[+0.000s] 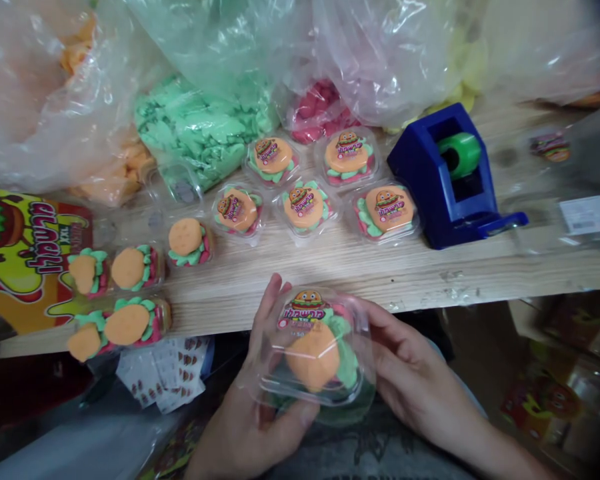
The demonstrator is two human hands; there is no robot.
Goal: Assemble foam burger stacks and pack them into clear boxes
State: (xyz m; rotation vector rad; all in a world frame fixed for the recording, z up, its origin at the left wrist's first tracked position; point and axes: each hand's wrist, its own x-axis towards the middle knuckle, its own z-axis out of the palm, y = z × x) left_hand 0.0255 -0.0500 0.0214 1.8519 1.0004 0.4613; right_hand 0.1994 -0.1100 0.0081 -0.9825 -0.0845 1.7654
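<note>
Gripping a clear plastic container (313, 347) in the lower centre of the frame, both hands are closed on it. The left hand (245, 413) grasps its left and bottom edge, with the thumb on the front lip. The right hand (410, 380) cups its right side. The container holds an orange, green and pink burger sweet, and a burger sticker sits on its lid. It is held just below the front edge of the wooden worktop (330, 267), clear of the surface.

Five labelled containers (305, 207) stand on the worktop at centre, close together in two rows. Unlabelled burger sweets (130, 267) are grouped at centre left. A blue tape dispenser (445, 180) with a green roll stands to the right of the containers. Clear bags (205, 120) of green, pink and orange pieces fill the upper frame. A sticker sheet (165, 373) lies below the worktop edge at lower left.
</note>
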